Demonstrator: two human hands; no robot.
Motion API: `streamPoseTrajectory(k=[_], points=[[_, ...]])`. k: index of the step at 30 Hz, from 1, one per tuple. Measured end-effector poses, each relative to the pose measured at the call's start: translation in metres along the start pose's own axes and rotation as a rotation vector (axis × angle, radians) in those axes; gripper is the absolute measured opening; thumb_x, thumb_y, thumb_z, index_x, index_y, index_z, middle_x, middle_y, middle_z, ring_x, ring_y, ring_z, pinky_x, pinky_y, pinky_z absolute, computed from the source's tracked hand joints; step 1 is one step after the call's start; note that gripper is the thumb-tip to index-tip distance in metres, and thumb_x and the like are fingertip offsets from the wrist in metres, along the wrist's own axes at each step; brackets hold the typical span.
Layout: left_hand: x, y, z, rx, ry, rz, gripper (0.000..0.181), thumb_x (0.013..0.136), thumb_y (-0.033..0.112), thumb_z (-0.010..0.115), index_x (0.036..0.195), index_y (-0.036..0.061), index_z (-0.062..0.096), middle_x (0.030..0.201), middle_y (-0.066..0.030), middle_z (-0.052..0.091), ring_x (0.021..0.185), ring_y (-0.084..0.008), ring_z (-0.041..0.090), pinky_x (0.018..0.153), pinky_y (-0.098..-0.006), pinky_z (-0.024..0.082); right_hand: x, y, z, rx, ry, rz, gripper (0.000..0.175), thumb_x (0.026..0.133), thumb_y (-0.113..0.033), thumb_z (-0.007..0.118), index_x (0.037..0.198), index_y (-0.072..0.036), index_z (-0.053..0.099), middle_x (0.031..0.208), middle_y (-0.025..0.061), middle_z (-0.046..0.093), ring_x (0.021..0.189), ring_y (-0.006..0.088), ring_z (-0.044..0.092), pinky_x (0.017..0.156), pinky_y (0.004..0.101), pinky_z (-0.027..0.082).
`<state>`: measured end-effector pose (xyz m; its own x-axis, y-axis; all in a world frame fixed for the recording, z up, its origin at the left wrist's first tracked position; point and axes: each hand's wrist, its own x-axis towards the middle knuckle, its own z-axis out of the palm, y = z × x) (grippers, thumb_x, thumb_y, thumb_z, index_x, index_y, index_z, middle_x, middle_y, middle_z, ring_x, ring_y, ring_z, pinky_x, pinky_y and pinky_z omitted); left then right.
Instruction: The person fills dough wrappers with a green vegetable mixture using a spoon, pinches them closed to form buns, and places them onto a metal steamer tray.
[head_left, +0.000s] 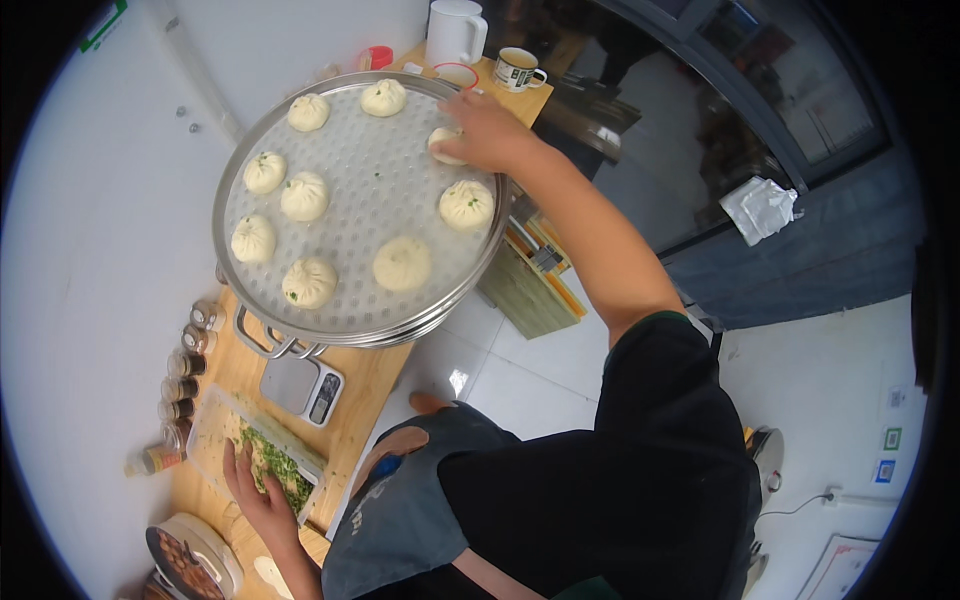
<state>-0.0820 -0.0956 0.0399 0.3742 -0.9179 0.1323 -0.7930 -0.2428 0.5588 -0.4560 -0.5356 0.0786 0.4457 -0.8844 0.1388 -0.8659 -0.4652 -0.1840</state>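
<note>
My right hand (487, 131), slightly blurred, has its thumb and fingers around a pleated bun (445, 147) at the right rim of a round metal steamer tray (375, 210). More pale dough buns (466, 205) are spread over this perforated tray, several with green bits at their pleats. One smoother bun (402, 263) sits near the front. Low on the left, my left hand (259, 499) is empty with its fingers apart. It hovers above or beside a clear plastic container (206, 420) holding chopped greens (281, 465); contact cannot be made out.
A digital kitchen scale (304, 388) is on the wooden table (367, 375), below the steamer handles (259, 337). Spice jars (180, 388) line the wall. A pot of brown food (187, 562) stands bottom left, near a flat dough piece (271, 576). A mug (517, 71) and white pitcher (454, 34) stand behind.
</note>
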Motion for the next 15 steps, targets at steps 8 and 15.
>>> streamPoseTrajectory(k=[8, 15], points=[[-0.009, -0.012, 0.007, -0.043, 0.028, -0.053, 0.049, 0.086, -0.005, 0.05, 0.133, 0.0034, 0.058, 0.151, -0.0205, 0.044, 0.139, -0.0378, 0.042, 0.115, -0.0446, 0.034, -0.091, -0.089, -0.022, 0.39, -0.158, -0.51, 0.063, 0.084, -0.031, 0.075, 0.139, -0.009, 0.054, 0.138, 0.0148, 0.053, 0.128, 0.0336, 0.048, 0.105, 0.0416, 0.044], [0.038, 0.017, -0.001, -0.008, 0.057, 0.127, 0.053, 0.086, -0.002, 0.06, 0.138, 0.0045, 0.054, 0.149, -0.0184, 0.047, 0.139, -0.0368, 0.043, 0.115, -0.0444, 0.035, -0.099, -0.115, 0.014, 0.274, -0.279, -0.418, 0.068, 0.078, -0.016, 0.075, 0.142, -0.01, 0.052, 0.135, 0.0147, 0.052, 0.127, 0.0327, 0.049, 0.106, 0.0402, 0.043]])
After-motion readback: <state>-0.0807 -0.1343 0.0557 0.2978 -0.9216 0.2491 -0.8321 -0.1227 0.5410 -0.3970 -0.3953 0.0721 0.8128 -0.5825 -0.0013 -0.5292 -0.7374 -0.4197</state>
